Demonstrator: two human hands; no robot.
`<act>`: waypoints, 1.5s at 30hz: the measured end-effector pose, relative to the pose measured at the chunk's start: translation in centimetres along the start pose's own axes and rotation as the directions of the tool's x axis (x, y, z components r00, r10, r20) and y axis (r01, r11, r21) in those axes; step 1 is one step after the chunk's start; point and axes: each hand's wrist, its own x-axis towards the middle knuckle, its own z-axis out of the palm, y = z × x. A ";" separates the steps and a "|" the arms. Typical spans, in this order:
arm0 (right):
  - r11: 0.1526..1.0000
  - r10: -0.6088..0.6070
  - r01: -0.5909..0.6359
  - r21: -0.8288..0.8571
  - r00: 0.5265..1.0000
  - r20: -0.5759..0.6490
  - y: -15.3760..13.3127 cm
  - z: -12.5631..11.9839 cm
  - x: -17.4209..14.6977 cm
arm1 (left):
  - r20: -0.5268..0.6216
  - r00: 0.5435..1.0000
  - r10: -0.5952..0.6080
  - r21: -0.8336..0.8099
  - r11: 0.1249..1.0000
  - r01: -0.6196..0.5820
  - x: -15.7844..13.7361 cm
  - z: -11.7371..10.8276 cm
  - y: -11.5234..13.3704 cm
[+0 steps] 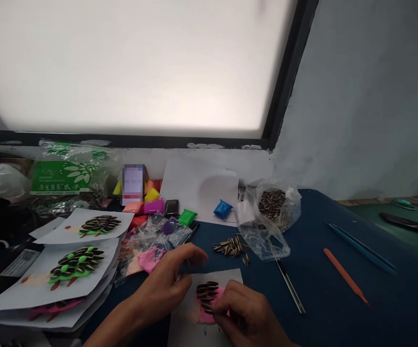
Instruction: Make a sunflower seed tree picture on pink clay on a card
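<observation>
Presently: left hand (175,275), thumb and fingers curled apart, at the far left corner of a sheet (183,330). Right hand (248,309), thumb and forefinger drawn close over pink clay (204,316), beside its dark seeds (207,292); whether one is pinched, cannot tell. Sheet: beneath both hands. Beyond its far edge: seed pile (231,245). Leftward: stacked pictures (70,272), near the left forearm. Rightward: blue table (268,286), reaching past pen (290,287) and orange tool (344,275) to its slanted edge.
</observation>
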 end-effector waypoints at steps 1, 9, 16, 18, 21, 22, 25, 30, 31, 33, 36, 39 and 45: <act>1.000 -0.001 0.001 0.001 1.000 0.002 0.1 0.0 0.0 | 0.010 1.000 -0.010 -0.024 1.000 0.010 -0.5 0.0 -0.2; 0.996 -0.076 0.074 -0.043 0.997 -0.035 -0.3 0.0 0.0 | 0.137 0.991 -0.003 -0.104 0.994 0.017 -4.4 1.2 -1.9; 0.977 -0.118 0.112 -0.184 0.993 -0.022 0.0 0.2 -0.1 | 0.099 0.995 0.026 -0.061 0.998 -0.020 -4.4 3.3 -4.3; 0.976 -0.110 0.105 -0.192 0.994 -0.014 0.0 0.1 -0.2 | 0.103 0.994 0.029 -0.043 0.999 -0.025 -4.2 3.6 -4.7; 0.975 -0.102 0.098 -0.200 0.995 -0.012 0.0 0.1 -0.2 | 0.113 0.993 0.025 -0.018 1.000 -0.023 -4.2 3.8 -4.9; 0.974 -0.103 0.098 -0.203 0.995 -0.013 0.0 0.1 -0.2 | 0.111 0.993 0.029 -0.017 0.999 -0.028 -4.2 3.8 -5.0; 0.971 -0.111 0.104 -0.215 0.993 -0.024 0.0 0.1 -0.1 | 0.098 0.994 0.047 -0.026 0.999 -0.044 -4.4 3.9 -5.1; 0.967 -0.114 0.109 -0.232 0.994 -0.005 0.2 0.1 -0.1 | 0.073 0.994 0.077 -0.042 0.996 -0.074 -4.4 3.9 -5.4; 0.966 -0.111 0.107 -0.235 0.994 0.000 0.3 0.1 -0.1 | 0.067 0.994 0.085 -0.046 0.996 -0.082 -4.4 4.0 -5.5; 0.964 -0.109 0.106 -0.243 0.994 0.001 0.4 0.1 -0.2 | 0.063 0.994 0.087 -0.046 0.995 -0.084 -4.4 4.0 -5.5; 0.960 -0.129 0.124 -0.249 0.992 -0.001 0.6 0.2 -0.4 | 0.079 0.994 0.069 -0.040 0.997 -0.066 -4.4 3.8 -5.2; 0.944 -0.177 0.169 -0.283 0.984 -0.004 0.6 0.2 -0.5 | 0.087 0.995 0.037 -0.043 0.999 -0.033 -4.4 3.5 -4.6; 0.919 -0.280 0.243 -0.311 0.957 -0.080 -0.2 1.0 0.6 | 0.105 0.994 0.017 -0.040 0.999 -0.013 -4.2 3.4 -4.1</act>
